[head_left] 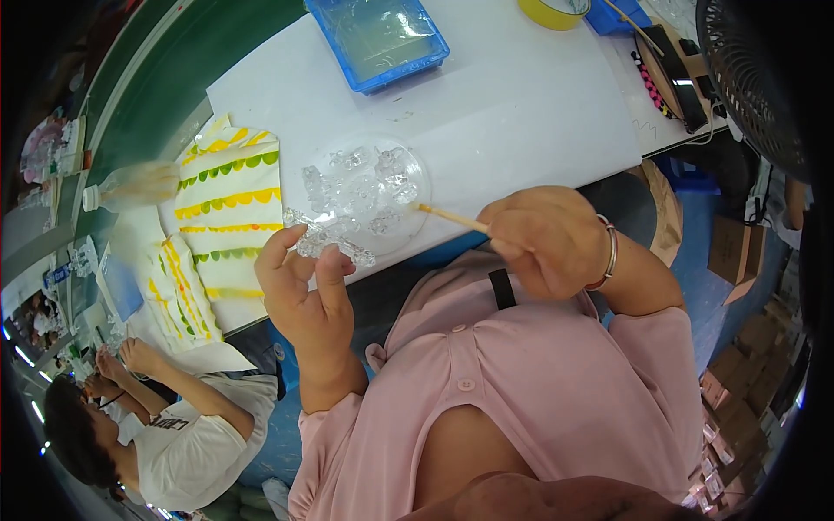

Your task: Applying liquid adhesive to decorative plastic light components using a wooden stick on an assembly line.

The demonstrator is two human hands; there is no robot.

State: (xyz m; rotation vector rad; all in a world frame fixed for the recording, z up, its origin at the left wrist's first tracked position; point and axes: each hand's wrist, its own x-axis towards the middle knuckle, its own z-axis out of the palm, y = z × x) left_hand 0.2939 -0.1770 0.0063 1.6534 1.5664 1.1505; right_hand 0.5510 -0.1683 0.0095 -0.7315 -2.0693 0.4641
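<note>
My left hand (311,300) is closed, pinching a clear plastic piece (349,247) between thumb and fingers in front of me. In my right hand (547,243) is a thin wooden stick (453,216), gripped near its back end and pointing left. Its amber-coloured tip is close to the right rim of a clear round dish (423,169); whether they touch I cannot tell. Several clear, knobbly figures (395,169) stand in or on that dish, on the white table covering. The held piece overlaps the dish's near left side in view.
A blue tray (358,80) with a pale, shiny content stands at the far side. Left lies a yellow-and-green patterned cloth (230,204), beside a clear bottle (139,186). A tape roll (553,12) and a fan (751,87) are far right. Another person (187,443) works at left.
</note>
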